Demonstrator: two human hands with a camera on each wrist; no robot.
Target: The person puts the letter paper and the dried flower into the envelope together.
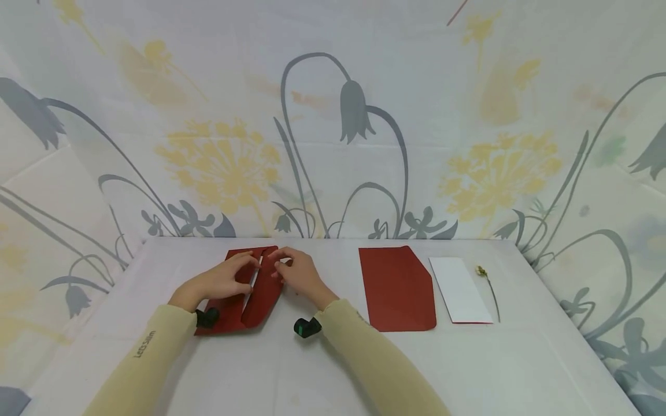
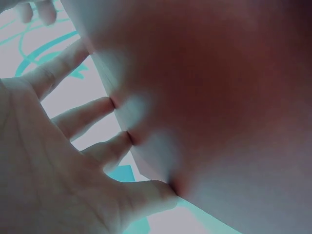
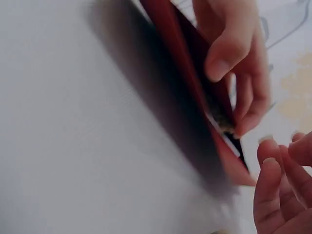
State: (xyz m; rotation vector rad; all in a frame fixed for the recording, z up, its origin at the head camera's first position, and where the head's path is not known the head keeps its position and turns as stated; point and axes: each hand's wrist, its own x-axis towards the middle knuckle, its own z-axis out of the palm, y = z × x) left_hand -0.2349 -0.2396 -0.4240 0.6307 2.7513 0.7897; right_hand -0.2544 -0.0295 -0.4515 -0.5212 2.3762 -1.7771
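Observation:
On the left of the table lies a red envelope (image 1: 268, 289), its flap side partly raised. A white edge (image 1: 253, 283), like a card's, shows in its opening. My left hand (image 1: 221, 281) lies across the envelope, and its spread fingers (image 2: 87, 117) touch the red surface with their tips. In the right wrist view, a small yellowish-brown bit (image 3: 222, 122) shows in the opening near the left fingers. At the envelope's far right side is my right hand (image 1: 304, 274). Its fingers (image 3: 268, 190) are loosely bent, with nothing between them.
To the right lies a second red envelope (image 1: 398, 289). Beside it are a white folded card (image 1: 460, 290) with a red lower edge and a dried flower (image 1: 484, 273) on a thin stem. Behind the table hangs a flower-patterned cloth (image 1: 322, 173).

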